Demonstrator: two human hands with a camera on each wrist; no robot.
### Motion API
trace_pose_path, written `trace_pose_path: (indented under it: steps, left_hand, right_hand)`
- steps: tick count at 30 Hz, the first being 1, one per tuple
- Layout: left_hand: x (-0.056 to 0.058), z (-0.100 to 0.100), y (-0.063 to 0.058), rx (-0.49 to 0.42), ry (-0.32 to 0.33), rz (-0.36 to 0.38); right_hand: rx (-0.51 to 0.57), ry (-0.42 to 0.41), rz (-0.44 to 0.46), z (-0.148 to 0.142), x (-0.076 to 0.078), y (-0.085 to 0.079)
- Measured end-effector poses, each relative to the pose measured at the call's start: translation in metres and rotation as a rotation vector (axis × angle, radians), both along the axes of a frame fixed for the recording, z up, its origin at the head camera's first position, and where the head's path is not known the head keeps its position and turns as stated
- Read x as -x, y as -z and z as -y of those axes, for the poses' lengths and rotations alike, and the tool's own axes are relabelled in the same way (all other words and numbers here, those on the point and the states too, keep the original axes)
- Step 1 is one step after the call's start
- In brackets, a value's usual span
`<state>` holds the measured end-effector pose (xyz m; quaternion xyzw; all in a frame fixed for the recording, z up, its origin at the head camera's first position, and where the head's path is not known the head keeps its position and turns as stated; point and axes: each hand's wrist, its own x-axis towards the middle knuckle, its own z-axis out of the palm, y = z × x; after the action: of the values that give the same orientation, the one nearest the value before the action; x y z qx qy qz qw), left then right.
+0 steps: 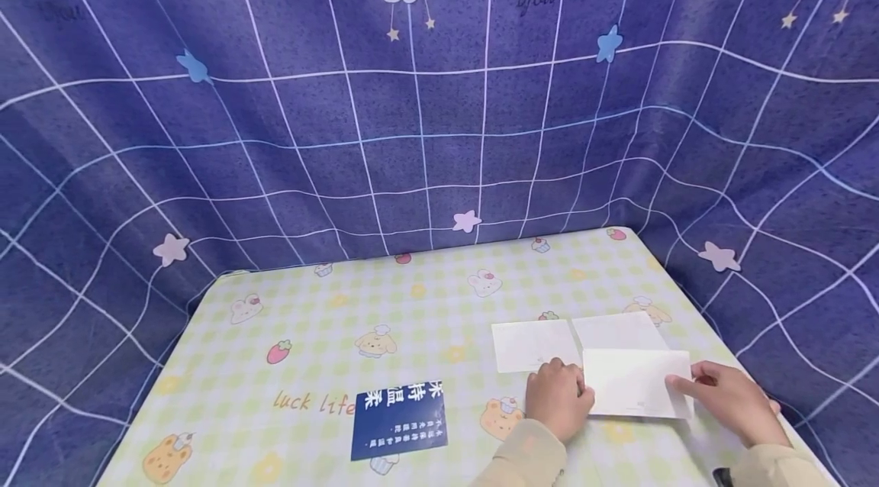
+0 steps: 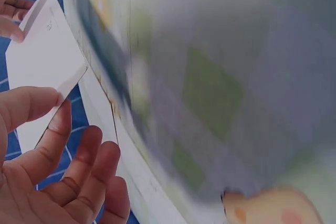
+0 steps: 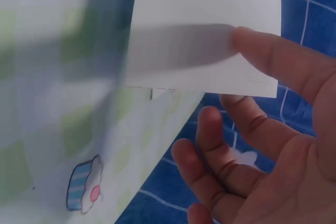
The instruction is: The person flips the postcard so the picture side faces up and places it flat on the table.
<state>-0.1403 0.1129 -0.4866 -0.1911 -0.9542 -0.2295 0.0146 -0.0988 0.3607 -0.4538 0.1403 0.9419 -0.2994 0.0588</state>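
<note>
A white card (image 1: pixel 632 380) is raised at the front right of the table, tilted, with a small faint mark near its lower edge. My right hand (image 1: pixel 738 399) pinches its right end between thumb and forefinger; the right wrist view shows the thumb (image 3: pixel 257 45) on the card's face. At the left edge, my left hand (image 1: pixel 555 399) pinches the same card, thumb (image 2: pixel 37 100) against forefinger, other fingers loosely bent. Behind it two more white cards lie flat side by side, a left card (image 1: pixel 530 349) and a right card (image 1: pixel 611 330), partly covered.
A dark blue card (image 1: pixel 400 433) with white characters lies left of my hands. The tablecloth (image 1: pixel 330 365) is green-checked with cartoon animals. Blue gridded curtains (image 1: pixel 439 105) enclose the table at the back and sides.
</note>
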Motion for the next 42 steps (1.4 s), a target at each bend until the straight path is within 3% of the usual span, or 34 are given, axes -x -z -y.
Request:
trace_pose_path:
  steps: [5, 14, 25, 35, 42]
  left_hand:
    - [0.004, 0.013, -0.009, 0.007, 0.005, 0.017]
    - [0.007, 0.034, -0.018, 0.027, -0.016, 0.01]
    - [0.009, 0.058, -0.028, 0.028, -0.021, 0.033]
    - [0.008, 0.081, -0.031, 0.001, -0.023, 0.062]
    - [0.004, 0.098, -0.03, -0.048, -0.021, 0.027]
  right_hand:
    - [-0.049, -0.039, -0.093, 0.013, 0.004, -0.002]
    - [-0.076, -0.072, -0.094, 0.033, 0.011, -0.01]
    - [-0.046, -0.116, -0.191, 0.056, 0.018, -0.009]
    - [-0.043, -0.153, -0.247, 0.076, 0.025, -0.012]
    - [-0.045, -0.156, -0.255, 0.09, 0.027, -0.013]
